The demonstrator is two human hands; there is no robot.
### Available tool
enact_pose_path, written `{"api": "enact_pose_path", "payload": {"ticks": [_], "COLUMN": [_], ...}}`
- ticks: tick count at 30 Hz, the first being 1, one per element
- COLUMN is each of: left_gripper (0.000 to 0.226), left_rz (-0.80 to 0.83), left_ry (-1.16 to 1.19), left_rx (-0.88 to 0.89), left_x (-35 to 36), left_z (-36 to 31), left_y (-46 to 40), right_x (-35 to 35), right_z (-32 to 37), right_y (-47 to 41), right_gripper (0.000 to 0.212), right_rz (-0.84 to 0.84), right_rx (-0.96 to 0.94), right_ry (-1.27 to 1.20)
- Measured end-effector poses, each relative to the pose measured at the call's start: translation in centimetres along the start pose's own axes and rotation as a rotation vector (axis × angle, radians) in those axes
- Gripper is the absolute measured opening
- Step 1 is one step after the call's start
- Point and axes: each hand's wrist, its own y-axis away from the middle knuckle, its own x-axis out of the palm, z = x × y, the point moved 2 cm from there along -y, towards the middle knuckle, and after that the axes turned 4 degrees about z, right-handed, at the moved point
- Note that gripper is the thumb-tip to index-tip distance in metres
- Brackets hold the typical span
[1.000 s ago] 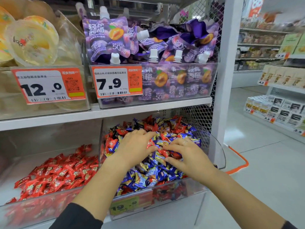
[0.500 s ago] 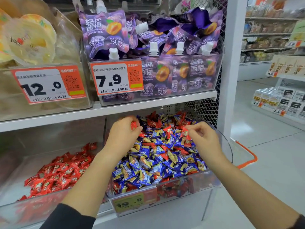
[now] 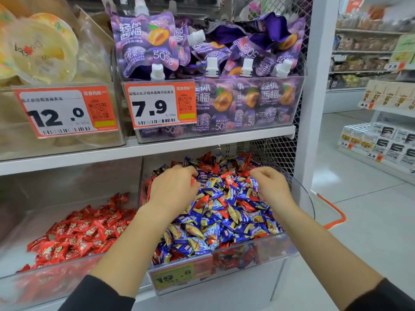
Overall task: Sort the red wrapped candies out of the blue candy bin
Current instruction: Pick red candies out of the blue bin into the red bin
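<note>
Nearest the camera, two dark sleeves (image 3: 96, 295) run out of the bottom edge, so the elbows are cut off. The forearms reach up into a clear plastic bin (image 3: 303, 198) on the lower shelf. Its front wall carries a yellow price tag (image 3: 173, 277) whose figures are blurred and hard to read.

The bin holds a heap of blue wrapped candies (image 3: 213, 225) with red wrapped candies (image 3: 228, 177) scattered among them, mostly toward the back and showing dimly through the front wall. The candies lie every way, with no common long axis.

The left hand (image 3: 173, 189) rests on the left side of the heap, fingers curled down into the wrappers; a bit of red shows at the fingertips, but whether it grips a candy cannot be told. The right hand (image 3: 271, 187) sits on the right side, fingers likewise curled and their tips hidden, so its hold cannot be told either.

Left of this bin, a second clear bin (image 3: 45, 281) holds only red candies (image 3: 78, 234).

Above, a white shelf (image 3: 89, 156) carries purple spouted pouches (image 3: 146, 43) behind a 7.9 tag (image 3: 159, 106), and pale round cups (image 3: 42, 50) behind a 12.0 tag (image 3: 65, 111). Beyond the white upright (image 3: 312, 97), a pale shop floor (image 3: 359, 209) and blurred further shelves (image 3: 368, 52) recede.
</note>
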Motion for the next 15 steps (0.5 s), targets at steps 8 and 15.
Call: {"api": "enact_pose_path", "payload": {"ticks": [8, 15], "left_gripper": [0.026, 0.026], "left_rz": [0.253, 0.265], "left_ry": [0.144, -0.051], "left_rx": [0.166, 0.172], "left_x": [-0.2, -0.1], "left_z": [-1.2, -1.6], "left_y": [0.8, 1.2], "right_x": [3.3, 1.0], "right_z": [0.6, 1.4], "right_y": [-0.9, -0.5], "right_gripper": [0.048, 0.017], "right_rz": [0.311, 0.050], "right_rx": [-0.265, -0.315], "right_ry": [0.706, 0.468]}}
